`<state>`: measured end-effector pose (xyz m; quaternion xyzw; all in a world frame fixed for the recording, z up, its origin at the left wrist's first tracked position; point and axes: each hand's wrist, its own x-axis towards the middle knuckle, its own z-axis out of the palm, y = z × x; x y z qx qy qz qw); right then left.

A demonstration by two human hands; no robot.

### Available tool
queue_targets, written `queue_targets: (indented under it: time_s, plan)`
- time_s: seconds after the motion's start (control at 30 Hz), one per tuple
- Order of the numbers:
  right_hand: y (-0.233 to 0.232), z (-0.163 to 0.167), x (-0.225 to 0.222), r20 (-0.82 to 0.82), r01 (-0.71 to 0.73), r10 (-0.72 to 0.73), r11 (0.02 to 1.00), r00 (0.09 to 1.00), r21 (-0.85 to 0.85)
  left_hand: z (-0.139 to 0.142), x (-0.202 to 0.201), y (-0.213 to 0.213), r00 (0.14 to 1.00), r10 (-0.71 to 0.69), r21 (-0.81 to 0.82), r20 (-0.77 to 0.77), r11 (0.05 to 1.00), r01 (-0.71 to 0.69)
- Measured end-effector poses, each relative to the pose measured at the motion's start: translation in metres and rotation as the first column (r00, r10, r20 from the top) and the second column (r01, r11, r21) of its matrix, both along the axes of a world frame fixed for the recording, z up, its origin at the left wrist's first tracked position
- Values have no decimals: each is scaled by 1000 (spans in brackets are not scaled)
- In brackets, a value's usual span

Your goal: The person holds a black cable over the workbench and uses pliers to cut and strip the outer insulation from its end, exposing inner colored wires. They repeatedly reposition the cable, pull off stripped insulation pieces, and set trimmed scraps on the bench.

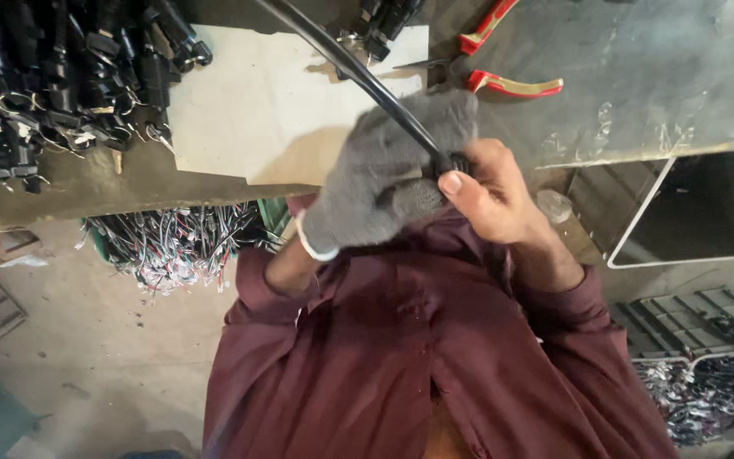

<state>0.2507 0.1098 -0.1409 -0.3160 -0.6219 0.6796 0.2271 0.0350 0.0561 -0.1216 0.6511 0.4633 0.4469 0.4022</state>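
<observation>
One thick black cable (358,72) runs from the top edge down to the hands; one pair of red-handled pliers (503,59) lies on the grey worktop (656,76), its upper handle cut off by the frame; one pale rectangular sheet (256,110) covers part of the worktop; the black connectors with metal clips (53,76) heaped at upper left are too many and too tangled to count, as are the multicoloured wire bundles (172,246) below the bench. The cable's lower end is hidden between the two hands, and motion blur softens its outline. The left hand (384,174), in a grey knitted glove, is clenched around the cable, knuckles turned upward; the bare right hand (490,191) grips the cable's dark end just beside the glove, thumb pressed on top; both maroon-sleeved forearms (571,297) bend inward, close to the chest.
</observation>
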Motion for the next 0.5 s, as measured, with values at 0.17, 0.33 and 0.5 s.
queue_targets:
  time_s: [0.17,0.33,0.5]
  plan:
    - [-1,-18,1,50,-76,81,993,995,-92,8,-3,6,998,50,27,28,998,-50]
    - [-4,-42,12,-508,-447,315,880,802,-159,23,-11,13,907,-248,165,339,965,202]
    - [-33,-73,2,-397,-175,40,934,917,-312,16,6,5,882,93,-244,463,969,26]
